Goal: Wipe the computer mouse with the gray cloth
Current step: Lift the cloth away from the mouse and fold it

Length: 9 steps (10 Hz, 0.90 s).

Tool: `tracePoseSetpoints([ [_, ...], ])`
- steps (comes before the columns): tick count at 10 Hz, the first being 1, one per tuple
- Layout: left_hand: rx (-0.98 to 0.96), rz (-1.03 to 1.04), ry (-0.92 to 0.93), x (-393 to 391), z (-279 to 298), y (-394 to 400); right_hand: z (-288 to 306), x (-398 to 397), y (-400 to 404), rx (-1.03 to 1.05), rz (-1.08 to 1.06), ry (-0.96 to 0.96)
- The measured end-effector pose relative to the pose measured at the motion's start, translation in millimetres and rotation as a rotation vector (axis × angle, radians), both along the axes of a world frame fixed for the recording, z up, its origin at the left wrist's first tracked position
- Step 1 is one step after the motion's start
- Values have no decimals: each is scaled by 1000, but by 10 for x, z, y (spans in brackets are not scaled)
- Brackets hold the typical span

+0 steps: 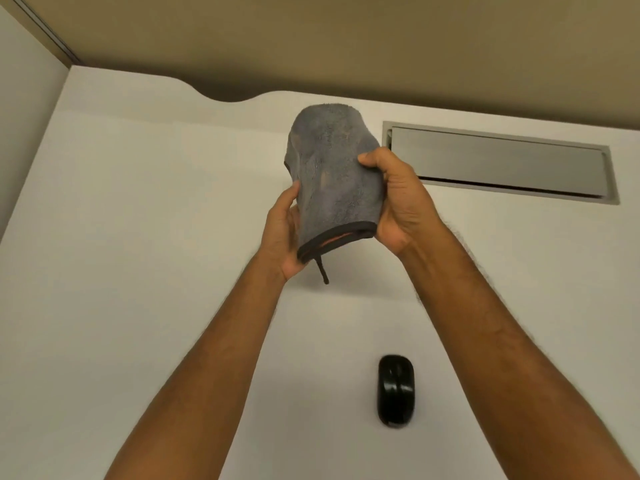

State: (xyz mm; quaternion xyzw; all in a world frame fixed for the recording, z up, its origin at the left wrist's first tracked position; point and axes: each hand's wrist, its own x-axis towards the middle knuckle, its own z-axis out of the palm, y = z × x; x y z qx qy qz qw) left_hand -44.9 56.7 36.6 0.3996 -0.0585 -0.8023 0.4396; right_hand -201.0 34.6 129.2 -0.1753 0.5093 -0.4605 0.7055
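A folded gray cloth (334, 178) with a dark hem and a small hanging loop is held up above the white desk (138, 237). My left hand (282, 233) grips its left and lower edge. My right hand (398, 199) grips its right side, thumb on top. A black computer mouse (396, 390) lies on the desk well below the cloth, between my two forearms and closer to the right one. Neither hand touches the mouse.
A gray cable hatch (498, 161) is set into the desk at the back right. The desk's curved back edge (225, 98) meets a tan partition. A white side panel (24, 109) stands at the left.
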Motion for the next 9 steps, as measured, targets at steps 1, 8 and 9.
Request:
tracePoseSetpoints([
  [1,-72,66,-118,131,-48,-386,-89,-22,-360,-35,-17,13],
  [8,-393,-290,-1846,122,-513,-1707,-1425,-488,-1298,-372,252,1456],
  [9,-416,-277,-1942,121,-472,-1606,-1401,-535,-1222,-399,228,1468],
])
